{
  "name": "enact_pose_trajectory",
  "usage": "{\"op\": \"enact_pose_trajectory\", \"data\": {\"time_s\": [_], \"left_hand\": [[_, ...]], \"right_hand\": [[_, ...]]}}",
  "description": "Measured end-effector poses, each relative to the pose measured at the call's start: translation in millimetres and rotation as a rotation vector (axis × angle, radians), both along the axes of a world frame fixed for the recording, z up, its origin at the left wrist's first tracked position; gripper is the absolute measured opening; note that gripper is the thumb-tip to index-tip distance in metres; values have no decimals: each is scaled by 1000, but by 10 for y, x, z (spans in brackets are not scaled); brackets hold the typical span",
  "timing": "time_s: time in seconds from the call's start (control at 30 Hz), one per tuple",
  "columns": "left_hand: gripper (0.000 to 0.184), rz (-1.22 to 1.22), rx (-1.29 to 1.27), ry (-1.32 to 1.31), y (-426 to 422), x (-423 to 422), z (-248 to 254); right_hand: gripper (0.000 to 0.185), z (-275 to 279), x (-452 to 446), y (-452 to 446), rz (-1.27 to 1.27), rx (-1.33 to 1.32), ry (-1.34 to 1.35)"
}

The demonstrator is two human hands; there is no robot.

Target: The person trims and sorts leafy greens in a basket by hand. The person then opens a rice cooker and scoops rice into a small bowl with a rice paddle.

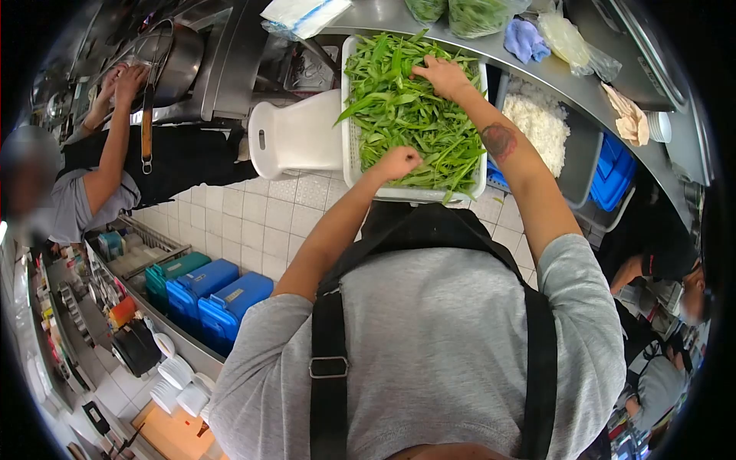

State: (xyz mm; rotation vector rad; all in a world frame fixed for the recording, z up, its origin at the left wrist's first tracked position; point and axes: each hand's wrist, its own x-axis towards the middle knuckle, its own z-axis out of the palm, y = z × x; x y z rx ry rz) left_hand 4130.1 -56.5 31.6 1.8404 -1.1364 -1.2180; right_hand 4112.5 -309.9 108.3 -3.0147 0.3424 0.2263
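Long-leaved greens (391,100), which look like water spinach, fill a white plastic basket (349,165) in front of my body. At the far right part of the pile, my right hand (445,77) has its fingers curled down among the leaves, gripping some of them; the fingertips are partly hidden. My left hand (400,162) is closed over the near side of the pile, thumb and fingers pinched together. Whatever it may hold is too small to make out.
A white stool (295,134) stands left of the basket. To the right, a grey tub (586,157) holds white shredded food (537,126) below a steel counter (475,47). Another person (115,169) works at a large pot (180,61). Blue lidded bins (203,284) stand at left.
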Motion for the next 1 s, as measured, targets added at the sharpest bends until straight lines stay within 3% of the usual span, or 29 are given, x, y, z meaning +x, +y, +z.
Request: {"op": "enact_pose_trajectory", "data": {"time_s": [0.1,0.2,0.3,0.47,0.6,0.7,0.9,0.93,1.0], "left_hand": [[12,173,-223,-474,-132,105,394],[14,235,-354,-644,-349,142,838],[24,109,-484,-773,-583,298,890],[35,-159,-423,-1124,-858,396,768],[33,-9,-182,-1086,-959,387,731],[29,-70,-47,-1246,-890,510,629],[13,-126,-58,-1314,-895,628,667],[12,-129,-72,-1300,-884,641,719],[12,-143,-124,-1217,-829,716,853]], "right_hand": [[61,115,-82,17,45,29,23],[72,141,-174,11,74,66,-10],[73,207,-249,32,83,85,-43],[82,175,-294,-26,56,212,-68],[90,250,-390,-79,-11,253,-112],[88,220,-446,-106,-44,231,-117],[83,-11,-407,27,-98,139,-214],[64,150,-417,79,-151,204,-100],[66,115,-458,83,-111,178,-126]]}}
